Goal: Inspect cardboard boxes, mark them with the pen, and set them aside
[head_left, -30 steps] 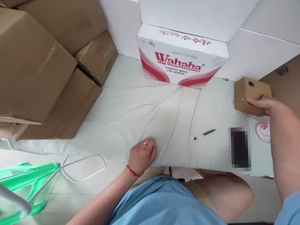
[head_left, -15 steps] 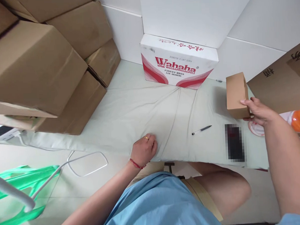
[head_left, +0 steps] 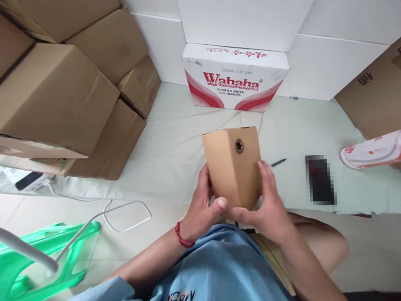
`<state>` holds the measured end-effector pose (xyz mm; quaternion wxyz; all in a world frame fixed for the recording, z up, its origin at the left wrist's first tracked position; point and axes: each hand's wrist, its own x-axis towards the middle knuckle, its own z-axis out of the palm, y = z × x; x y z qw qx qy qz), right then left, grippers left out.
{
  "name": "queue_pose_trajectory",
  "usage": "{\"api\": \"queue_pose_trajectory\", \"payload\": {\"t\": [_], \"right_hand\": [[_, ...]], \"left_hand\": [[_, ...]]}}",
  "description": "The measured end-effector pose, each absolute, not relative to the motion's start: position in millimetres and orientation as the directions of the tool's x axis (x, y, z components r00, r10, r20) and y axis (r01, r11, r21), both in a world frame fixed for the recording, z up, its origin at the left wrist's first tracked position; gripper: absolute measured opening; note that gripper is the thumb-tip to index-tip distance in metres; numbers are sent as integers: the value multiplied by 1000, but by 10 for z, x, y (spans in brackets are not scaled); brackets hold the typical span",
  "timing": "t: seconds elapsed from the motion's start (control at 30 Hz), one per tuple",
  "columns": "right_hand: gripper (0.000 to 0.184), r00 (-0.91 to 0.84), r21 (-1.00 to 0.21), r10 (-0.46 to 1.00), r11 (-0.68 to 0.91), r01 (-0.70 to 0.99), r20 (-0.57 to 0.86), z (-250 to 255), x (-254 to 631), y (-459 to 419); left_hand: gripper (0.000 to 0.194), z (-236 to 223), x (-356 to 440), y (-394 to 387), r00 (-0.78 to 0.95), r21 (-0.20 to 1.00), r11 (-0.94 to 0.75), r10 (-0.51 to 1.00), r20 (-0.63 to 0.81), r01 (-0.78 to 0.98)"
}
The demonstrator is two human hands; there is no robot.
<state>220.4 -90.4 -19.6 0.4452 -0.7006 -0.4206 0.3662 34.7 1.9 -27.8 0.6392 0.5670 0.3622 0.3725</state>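
Observation:
A small brown cardboard box (head_left: 221, 167) with a round dark hole in one side is held between both hands above the near edge of the table. My left hand (head_left: 202, 205) grips its left side, thumb across the near lower part. My right hand (head_left: 270, 205) grips the right side, fingers up along the face and thumb near the bottom. A pen (head_left: 279, 162) lies just right of the box, partly hidden behind my right hand. Further right rests a dark, blurred-out flat object (head_left: 321, 181).
A white and red Wahaha water carton (head_left: 234, 81) stands against the wall. Large cardboard boxes (head_left: 57, 94) are piled at left, and another (head_left: 372, 92) leans at right. An orange and white canister (head_left: 374, 149) lies at right. A green stool (head_left: 72, 256) and white cable are at lower left.
My right hand has brought the small box from the right side to the middle, close to my body. My left hand has left the tabletop and taken hold of it too.

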Motion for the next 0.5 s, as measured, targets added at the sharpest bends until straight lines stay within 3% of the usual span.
{"api": "queue_pose_trajectory", "payload": {"t": [0.07,0.13,0.23,0.33,0.43,0.5], "right_hand": [[135,361,-896,924,-261,359,-125,-298,1965,-884],[121,297,-902,942,-259,345,-157,-347,1919,-900],[92,272,-945,928,-298,135,-254,-386,2109,-977],[81,305,-922,872,-379,-76,-384,-453,2337,-1065],[79,320,-883,825,-410,-229,-466,-551,2388,-1138],[75,329,-856,804,-391,-337,-496,-617,2340,-1178]], "left_hand": [[102,-145,356,59,323,993,119,938,-121,28],[94,-132,276,151,216,974,191,953,-213,120],[80,-239,63,278,213,893,449,876,-432,-34],[77,-336,-69,283,260,728,653,755,-602,-208],[81,-352,-29,187,299,655,710,703,-645,-257],[87,-321,52,107,359,668,702,707,-610,-246]]}}
